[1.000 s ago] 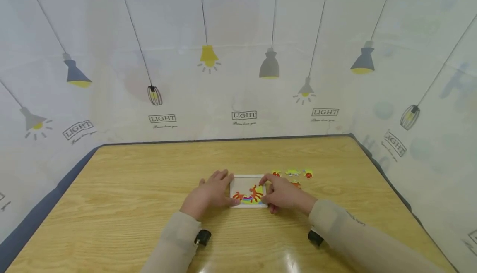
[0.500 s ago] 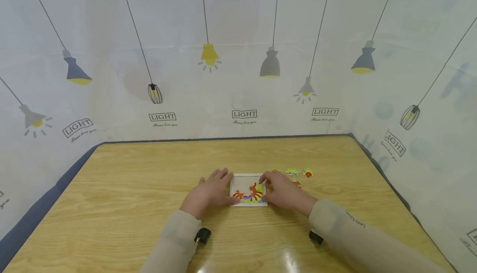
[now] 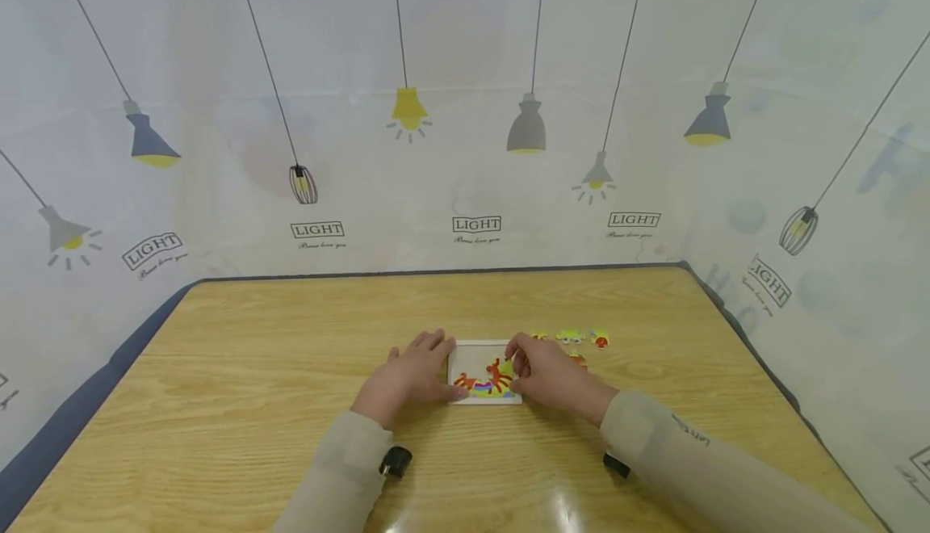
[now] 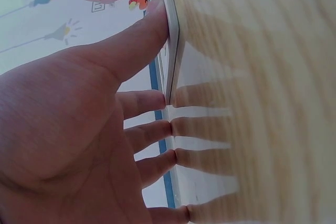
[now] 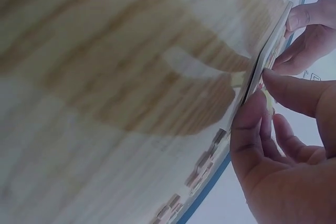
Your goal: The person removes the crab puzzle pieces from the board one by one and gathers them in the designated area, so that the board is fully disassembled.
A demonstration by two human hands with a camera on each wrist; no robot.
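The camera on my head looks forward and down from well above, taking in the whole worktop (image 3: 291, 339), both my hands and the curtain behind. The one on my left wrist sits very close to my left hand (image 4: 79, 135), looking along its fingers at the board's (image 4: 173, 40) edge. The right wrist one, equally close, faces my right hand (image 5: 283, 145) from the other side. All three share the board (image 3: 483, 373).
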